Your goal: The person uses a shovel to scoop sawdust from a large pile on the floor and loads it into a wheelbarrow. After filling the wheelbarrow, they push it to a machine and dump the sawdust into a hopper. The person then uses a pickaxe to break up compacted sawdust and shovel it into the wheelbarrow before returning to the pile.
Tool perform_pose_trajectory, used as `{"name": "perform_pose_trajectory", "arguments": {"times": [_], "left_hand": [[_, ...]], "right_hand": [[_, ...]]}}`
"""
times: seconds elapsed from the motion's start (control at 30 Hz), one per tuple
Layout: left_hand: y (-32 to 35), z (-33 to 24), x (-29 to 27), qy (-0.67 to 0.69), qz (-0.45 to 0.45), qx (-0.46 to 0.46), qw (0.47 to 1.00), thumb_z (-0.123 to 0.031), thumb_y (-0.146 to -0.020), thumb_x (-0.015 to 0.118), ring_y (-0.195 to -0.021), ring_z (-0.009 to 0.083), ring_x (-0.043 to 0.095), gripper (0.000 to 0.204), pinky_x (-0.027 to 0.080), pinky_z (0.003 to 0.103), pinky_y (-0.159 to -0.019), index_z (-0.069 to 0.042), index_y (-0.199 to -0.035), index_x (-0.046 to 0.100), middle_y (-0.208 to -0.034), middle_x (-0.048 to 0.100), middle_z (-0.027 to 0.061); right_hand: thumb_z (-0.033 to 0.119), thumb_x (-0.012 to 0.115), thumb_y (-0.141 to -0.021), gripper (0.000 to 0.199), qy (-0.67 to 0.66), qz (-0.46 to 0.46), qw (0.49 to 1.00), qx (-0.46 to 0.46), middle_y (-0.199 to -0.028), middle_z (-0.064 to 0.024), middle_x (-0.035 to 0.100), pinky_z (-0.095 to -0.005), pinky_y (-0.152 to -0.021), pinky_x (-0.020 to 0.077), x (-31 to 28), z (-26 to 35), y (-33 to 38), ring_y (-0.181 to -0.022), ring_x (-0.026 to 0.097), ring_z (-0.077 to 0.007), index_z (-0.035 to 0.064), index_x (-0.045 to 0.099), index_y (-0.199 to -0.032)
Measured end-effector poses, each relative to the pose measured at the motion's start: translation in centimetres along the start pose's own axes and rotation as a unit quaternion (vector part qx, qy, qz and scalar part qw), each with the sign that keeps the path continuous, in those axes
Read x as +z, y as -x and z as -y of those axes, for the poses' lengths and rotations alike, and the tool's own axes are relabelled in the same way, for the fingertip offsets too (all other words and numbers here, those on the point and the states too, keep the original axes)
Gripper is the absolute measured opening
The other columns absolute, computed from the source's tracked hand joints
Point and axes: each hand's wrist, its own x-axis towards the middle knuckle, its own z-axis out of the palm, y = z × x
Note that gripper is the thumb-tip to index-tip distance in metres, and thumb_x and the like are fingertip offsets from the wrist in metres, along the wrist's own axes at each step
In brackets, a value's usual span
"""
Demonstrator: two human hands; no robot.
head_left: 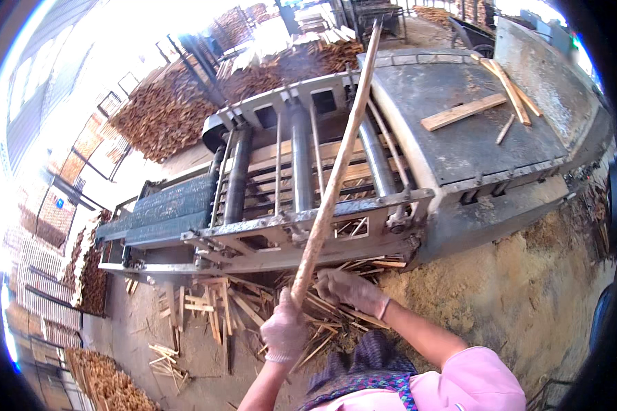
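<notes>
My left hand (pixel 283 331), in a pale work glove, is closed around the lower end of a long, thin wooden pole (pixel 336 171). The pole slants up and away to the right, passing over a roller conveyor (pixel 301 157). Just right of the pole's lower end is my right hand (pixel 353 291), also gloved. Its fingers point left, loosely bent and apart, with nothing visible in them. Beneath both hands, scrap wood strips (pixel 226 308) lie in a heap on the floor beside the machine frame.
On the metal table (pixel 452 89) at the right lie a short board (pixel 463 112) and a few sticks. A dark belt section (pixel 171 209) adjoins the rollers at left. Large wood stacks (pixel 161 113) stand beyond, and sawdust (pixel 487 281) covers the floor at right.
</notes>
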Motion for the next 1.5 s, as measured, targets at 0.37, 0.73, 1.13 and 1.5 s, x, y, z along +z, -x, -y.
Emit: {"name": "perform_pose_trajectory", "arguments": {"times": [0.37, 0.73, 1.13, 1.5], "left_hand": [[26.7, -2.0, 13.2, 0.210, 0.216, -0.262, 0.917, -0.029, -0.090, 0.071, -0.077, 0.0397, 0.071, 0.047, 0.055, 0.049, -0.066, -0.015, -0.133, 0.060, -0.088, 0.072, 0.0177], [71.8, -9.1, 11.4, 0.236, 0.230, -0.632, 0.701, -0.037, -0.082, 0.075, -0.093, 0.0377, 0.071, 0.041, 0.055, 0.045, -0.080, -0.015, -0.116, 0.070, -0.097, 0.074, 0.0173], [84.1, -29.4, 0.1, 0.232, 0.365, -0.767, 0.475, -0.028, -0.081, 0.073, -0.091, 0.0408, 0.071, 0.045, 0.055, 0.049, -0.079, -0.011, -0.121, 0.066, -0.094, 0.072, 0.0211], [72.3, -11.7, 2.0, 0.191, 0.408, -0.692, 0.564, -0.015, -0.078, 0.070, -0.090, 0.0445, 0.069, 0.046, 0.053, 0.053, -0.079, -0.004, -0.122, 0.064, -0.093, 0.071, 0.0252]], "right_hand": [[0.028, 0.070, -0.094, 0.031, -0.124, 0.016, 0.992, -0.017, -0.093, -0.0146, 0.071, -0.0473, -0.094, 0.0582, -2.1, -1.0, -0.9, -0.088, 0.071, -0.0278, 0.0007, 0.065, -0.107], [0.014, 0.076, -0.087, 0.016, 0.132, 0.259, 0.900, 0.324, -0.095, -0.0041, 0.067, -0.0296, -0.086, 0.0503, 19.5, -20.4, 12.2, -0.096, 0.063, -0.0143, 0.0034, 0.069, -0.096], [0.023, 0.075, -0.089, 0.019, 0.133, 0.000, 0.788, 0.602, -0.082, -0.0037, 0.066, -0.0324, -0.072, 0.0506, 20.9, -42.4, 20.2, -0.077, 0.062, -0.0156, 0.0064, 0.069, -0.095], [0.012, 0.062, -0.096, 0.015, -0.069, -0.312, 0.792, 0.519, -0.086, -0.0156, 0.063, -0.0500, -0.089, 0.0557, 0.6, -37.3, 13.9, -0.088, 0.066, -0.0336, -0.0018, 0.058, -0.094]]}}
